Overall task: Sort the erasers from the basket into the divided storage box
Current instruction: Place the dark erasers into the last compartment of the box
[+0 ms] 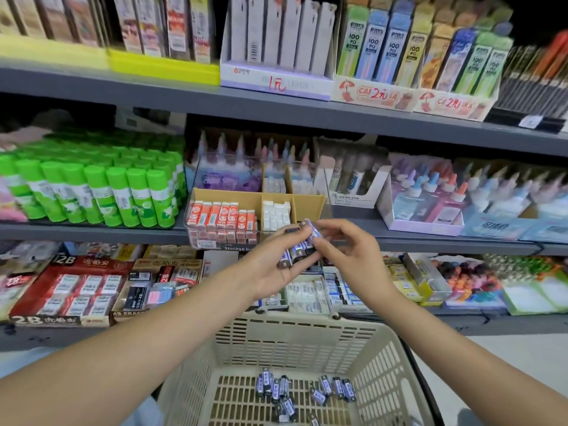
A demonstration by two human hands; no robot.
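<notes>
My left hand (272, 269) lies palm up just in front of the storage box (255, 221), fingers curled under a row of small blue-and-black wrapped erasers (296, 252) that rest across them. My right hand (347, 256) meets it from three o'clock and pinches one eraser (310, 229) at the top of that row between thumb and forefinger; it touches the rest of the bunch. So both hands are grasping erasers, the left holding the bunch, the right gripping a single one.

The box stands on the middle shelf (92, 232) at twelve o'clock from my hands. Card dividers split it up: orange-and-white erasers (222, 218) fill the big compartment at the left, small white ones (275, 212) sit in the narrow middle one, and the compartment at the right is partly hidden behind my fingers, so I cannot tell what is in it.

At six o'clock, low between my forearms, is the beige basket (295, 342) with slotted walls. More of the same dark-wrapped erasers (302, 392) lie scattered loose on its floor, well apart from my hands.

At nine o'clock from the box stands a block of green-capped glue sticks (95, 192). At three o'clock are bottles (430, 195) with coloured tips.
</notes>
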